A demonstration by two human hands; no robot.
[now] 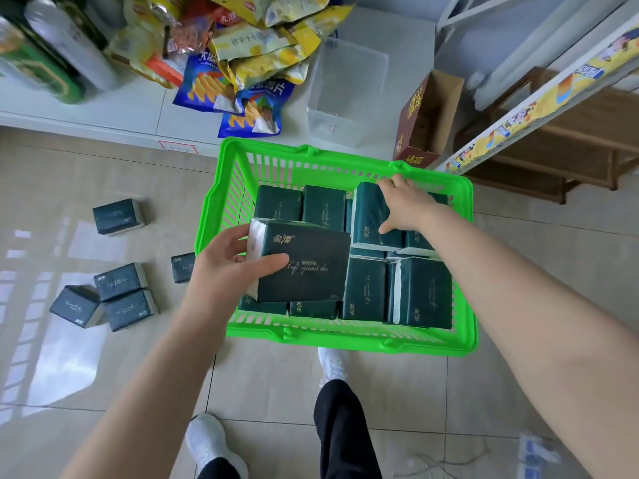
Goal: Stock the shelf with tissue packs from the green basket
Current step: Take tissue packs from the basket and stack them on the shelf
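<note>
A bright green basket [345, 165] stands on the tiled floor in front of me, filled with several dark green tissue packs. My left hand [228, 261] holds one tissue pack [307, 264] lifted above the basket's near left part, thumb on its printed face. My right hand [406, 207] reaches into the far right of the basket and grips the top of an upright tissue pack [368, 216]. The white bottom shelf [138, 112] runs across the top of the view behind the basket.
Several more tissue packs [117, 216] lie loose on the floor at left. Snack bags [249, 57], bottles [69, 43] and a clear plastic bin [345, 88] sit on the shelf. A brown carton [425, 119] stands at right, by a shelf rail [539, 105]. My feet are below.
</note>
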